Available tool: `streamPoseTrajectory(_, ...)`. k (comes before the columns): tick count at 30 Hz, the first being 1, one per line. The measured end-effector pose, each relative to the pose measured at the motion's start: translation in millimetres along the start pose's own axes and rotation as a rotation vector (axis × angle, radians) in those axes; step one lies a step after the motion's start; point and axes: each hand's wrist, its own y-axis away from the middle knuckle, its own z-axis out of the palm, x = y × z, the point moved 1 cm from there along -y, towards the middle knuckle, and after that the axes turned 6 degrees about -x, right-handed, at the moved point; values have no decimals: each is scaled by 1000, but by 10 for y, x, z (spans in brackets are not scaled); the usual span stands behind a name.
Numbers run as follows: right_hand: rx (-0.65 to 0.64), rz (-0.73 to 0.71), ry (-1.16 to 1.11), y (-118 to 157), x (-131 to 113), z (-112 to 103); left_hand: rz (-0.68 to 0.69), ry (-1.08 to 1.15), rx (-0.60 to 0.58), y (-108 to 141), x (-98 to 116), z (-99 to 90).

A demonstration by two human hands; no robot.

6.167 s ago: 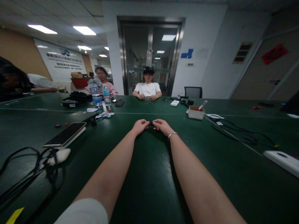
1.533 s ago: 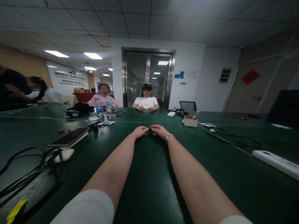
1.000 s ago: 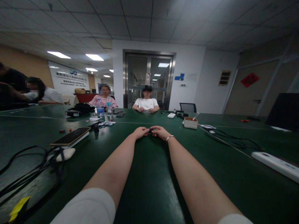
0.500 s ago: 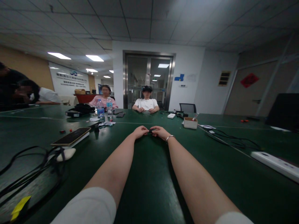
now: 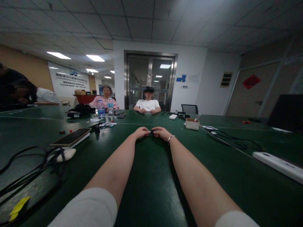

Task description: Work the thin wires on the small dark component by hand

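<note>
Both my arms reach forward over the green table point(image 5: 151, 176). A small black object point(image 5: 152, 132) is between my fingertips, too small to tell its kind. My right hand point(image 5: 161, 133) pinches it from the right; a silver bangle point(image 5: 171, 138) is on that wrist. From the left, my left hand point(image 5: 142, 133) has its fingers closed at the other end of the object, where a small light spot shows. The fingers partly cover it.
On the left lie a phone point(image 5: 72, 137), a white mouse point(image 5: 66, 155) and black cables point(image 5: 26, 176). Bottles point(image 5: 110, 108) stand farther back. A small box point(image 5: 192, 124) and a white power strip point(image 5: 276, 165) are on the right. A person point(image 5: 147, 104) sits opposite.
My hands stay nearly in place, and slightly more of the black object shows between them. The whole view has shifted very slightly.
</note>
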Motion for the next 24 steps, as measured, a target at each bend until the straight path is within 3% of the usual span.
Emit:
streamPoseTrajectory(10,30,38,15,-3,-16,8,-14,-6,19,15,14,-30)
streamPoseTrajectory(24,-27,52,70,-17,-73,6,-76,21,48,76,91,-83)
